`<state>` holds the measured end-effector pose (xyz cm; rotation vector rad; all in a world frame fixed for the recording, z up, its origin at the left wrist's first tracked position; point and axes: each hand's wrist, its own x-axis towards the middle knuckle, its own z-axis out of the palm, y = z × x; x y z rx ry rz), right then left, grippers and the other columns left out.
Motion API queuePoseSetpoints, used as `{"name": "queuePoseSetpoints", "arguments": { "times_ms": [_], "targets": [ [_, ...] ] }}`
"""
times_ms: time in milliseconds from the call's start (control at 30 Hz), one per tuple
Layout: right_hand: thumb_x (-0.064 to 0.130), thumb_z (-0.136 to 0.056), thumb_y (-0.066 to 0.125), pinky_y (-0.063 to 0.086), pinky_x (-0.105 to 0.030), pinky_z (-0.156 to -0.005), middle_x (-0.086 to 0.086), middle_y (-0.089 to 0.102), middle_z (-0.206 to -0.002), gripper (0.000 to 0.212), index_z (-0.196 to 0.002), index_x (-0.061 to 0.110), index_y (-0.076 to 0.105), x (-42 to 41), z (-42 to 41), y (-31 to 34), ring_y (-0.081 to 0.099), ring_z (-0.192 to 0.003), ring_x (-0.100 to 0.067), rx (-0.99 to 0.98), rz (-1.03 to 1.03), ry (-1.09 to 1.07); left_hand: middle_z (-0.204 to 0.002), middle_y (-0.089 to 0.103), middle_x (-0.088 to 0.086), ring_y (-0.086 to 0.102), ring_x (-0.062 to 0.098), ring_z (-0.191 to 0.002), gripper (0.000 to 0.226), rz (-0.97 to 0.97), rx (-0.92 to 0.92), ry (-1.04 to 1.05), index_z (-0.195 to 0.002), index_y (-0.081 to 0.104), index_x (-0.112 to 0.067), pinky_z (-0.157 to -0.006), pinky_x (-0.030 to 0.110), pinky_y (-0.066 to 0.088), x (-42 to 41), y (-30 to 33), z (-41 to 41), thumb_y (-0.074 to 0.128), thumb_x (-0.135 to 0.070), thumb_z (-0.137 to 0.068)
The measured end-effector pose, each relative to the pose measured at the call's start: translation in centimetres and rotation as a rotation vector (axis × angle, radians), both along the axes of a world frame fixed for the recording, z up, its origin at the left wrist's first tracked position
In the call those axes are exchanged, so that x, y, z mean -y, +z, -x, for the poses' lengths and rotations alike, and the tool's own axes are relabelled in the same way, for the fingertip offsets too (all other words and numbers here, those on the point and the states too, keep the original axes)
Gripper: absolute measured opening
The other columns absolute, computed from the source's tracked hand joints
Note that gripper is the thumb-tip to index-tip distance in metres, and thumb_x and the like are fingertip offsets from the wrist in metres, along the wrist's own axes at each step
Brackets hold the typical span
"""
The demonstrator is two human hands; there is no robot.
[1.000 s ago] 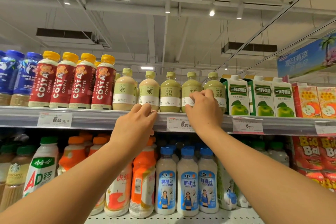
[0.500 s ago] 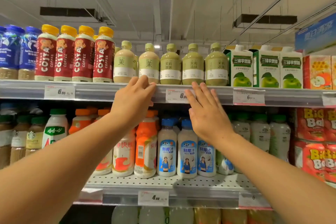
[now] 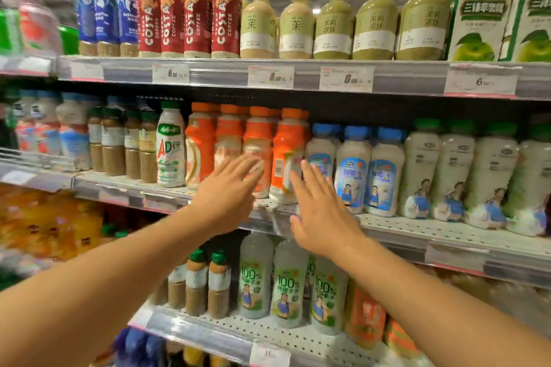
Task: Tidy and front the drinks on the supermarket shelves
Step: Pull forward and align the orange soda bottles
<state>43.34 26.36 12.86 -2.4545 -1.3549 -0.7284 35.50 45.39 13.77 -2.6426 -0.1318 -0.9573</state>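
Nearest, forearms: both arms reach up and forward from the bottom corners toward the shelving.
Left hand [image 3: 226,197]: fingers straight and spread, holding nothing; the tips overlap the lower fronts of the orange-capped bottles [image 3: 258,149], but blur hides whether they touch.
Right hand [image 3: 323,214]: fingers [image 3: 310,176] straight and splayed, empty, held up in front of the rightmost orange bottle and the first of the blue-capped bottles [image 3: 353,170]; contact cannot be told.
Middle shelf [image 3: 447,232]: a perforated white deck just behind both hands, carrying those drinks in a row; left of the left hand stands a white AD bottle [image 3: 170,146], right of the right hand a run of green-capped bottles [image 3: 453,170].
Lower shelf [image 3: 238,334]: below the hands, pale coconut-water bottles [image 3: 286,286] and small brown ones.
Top shelf [image 3: 298,64]: above the fingers, red Costa coffee bottles [image 3: 187,15], green tea bottles [image 3: 372,18] and apple juice cartons [image 3: 477,18], with price tags [image 3: 346,79] on the rail.
Room: a pale ceiling shows beyond the top row.
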Motion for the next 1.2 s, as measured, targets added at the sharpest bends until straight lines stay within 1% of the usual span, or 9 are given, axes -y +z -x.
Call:
{"name": "queuePoseSetpoints", "arguments": {
  "times_ms": [133, 267, 367, 467, 567, 700, 833, 1000, 1200],
  "targets": [
    [0.031, -0.094, 0.047, -0.010, -0.036, -0.119, -0.001, -0.024, -0.159, 0.084, -0.154, 0.021, -0.011, -3.6, 2.5, -3.6, -0.023, -0.145, -0.016, -0.144, 0.054, 0.053, -0.162, 0.007, 0.003, 0.004, 0.023, -0.148, 0.070, 0.165, -0.305, 0.152, -0.152, 0.012, -0.023, -0.120, 0.042, 0.005, -3.8, -5.1, 2.8, 0.049, -0.027, -0.092],
    [0.025, -0.093, 0.046, -0.012, -0.038, -0.118, -0.001, -0.022, -0.160, 0.083, -0.154, 0.021, -0.010, -7.7, 3.5, -4.2, -0.023, -0.145, -0.016, -0.167, 0.108, 0.005, -0.163, -0.002, -0.003, -0.003, 0.022, -0.149, 0.080, 0.192, -0.350, 0.150, -0.153, 0.001, -0.030, -0.119, 0.044, 0.001, -6.7, -5.9, 3.9, 0.049, -0.021, -0.089],
    [0.021, -0.092, 0.046, -0.009, -0.037, -0.119, -0.001, -0.011, -0.162, 0.080, -0.154, 0.020, -0.004, -10.2, 3.4, -4.1, -0.012, -0.148, -0.017, -0.208, 0.094, -0.090, -0.162, 0.001, -0.005, 0.000, 0.021, -0.148, 0.081, 0.191, -0.341, 0.055, -0.152, 0.001, -0.034, -0.118, 0.045, 0.000, -8.3, -5.9, 4.1, 0.050, -0.022, -0.089],
    [0.023, -0.088, 0.049, 0.003, -0.035, -0.120, -0.002, 0.007, -0.162, 0.080, -0.154, 0.015, 0.005, -11.4, 3.4, -4.4, 0.006, -0.147, -0.022, -0.159, 0.121, -0.227, -0.161, 0.006, -0.003, 0.003, 0.020, -0.148, 0.080, 0.208, -0.288, -0.021, -0.152, 0.003, -0.030, -0.118, 0.043, -0.001, -11.1, -5.9, 4.3, 0.050, -0.022, -0.088],
    [0.028, -0.083, 0.052, 0.010, -0.038, -0.120, -0.005, 0.014, -0.159, 0.084, -0.153, 0.010, 0.009, -12.8, 4.0, -4.7, 0.012, -0.144, -0.027, -0.093, 0.168, -0.375, -0.163, -0.001, 0.003, -0.003, 0.023, -0.148, 0.083, 0.243, -0.236, 0.020, -0.153, 0.000, -0.024, -0.120, 0.045, 0.000, -16.2, -5.9, 4.9, 0.049, -0.021, -0.086],
    [0.035, -0.079, 0.054, 0.014, -0.043, -0.118, -0.009, 0.022, -0.153, 0.088, -0.151, 0.007, 0.013, -15.3, 5.1, -4.5, 0.020, -0.140, -0.029, -0.065, 0.210, -0.543, -0.162, -0.011, 0.000, -0.005, 0.028, -0.148, 0.088, 0.180, -0.238, 0.046, -0.154, -0.005, -0.024, -0.118, 0.046, -0.001, -21.2, -7.5, 5.2, 0.047, -0.020, -0.083],
    [0.036, -0.076, 0.057, 0.016, -0.042, -0.117, -0.010, 0.022, -0.152, 0.092, -0.150, 0.006, 0.011, -15.9, 5.6, -4.9, 0.020, -0.139, -0.030, -0.019, 0.243, -0.607, -0.162, -0.002, 0.006, -0.001, 0.035, -0.146, 0.089, 0.157, -0.132, -0.005, -0.153, -0.001, -0.020, -0.118, 0.047, 0.001, -21.3, -9.2, 4.6, 0.050, -0.019, -0.080],
    [0.038, -0.076, 0.055, 0.008, -0.046, -0.119, -0.012, 0.012, -0.156, 0.097, -0.151, 0.003, 0.003, -16.1, 5.5, -5.9, 0.011, -0.143, -0.031, 0.034, 0.265, -0.672, -0.156, 0.010, 0.008, -0.001, 0.033, -0.142, 0.090, 0.161, -0.080, -0.003, -0.150, -0.001, -0.023, -0.118, 0.046, 0.002, -21.4, -9.5, 4.5, 0.055, -0.018, -0.079],
    [0.035, -0.073, 0.053, 0.012, -0.047, -0.117, -0.013, 0.023, -0.148, 0.091, -0.148, 0.002, 0.012, -15.5, 4.3, -6.9, 0.019, -0.139, -0.031, 0.141, 0.225, -0.641, -0.159, 0.003, 0.003, -0.008, 0.027, -0.146, 0.098, 0.215, -0.129, 0.035, -0.151, -0.005, -0.028, -0.114, 0.039, -0.010, -20.8, -8.8, 5.0, 0.058, -0.013, -0.077]
  ]
}}
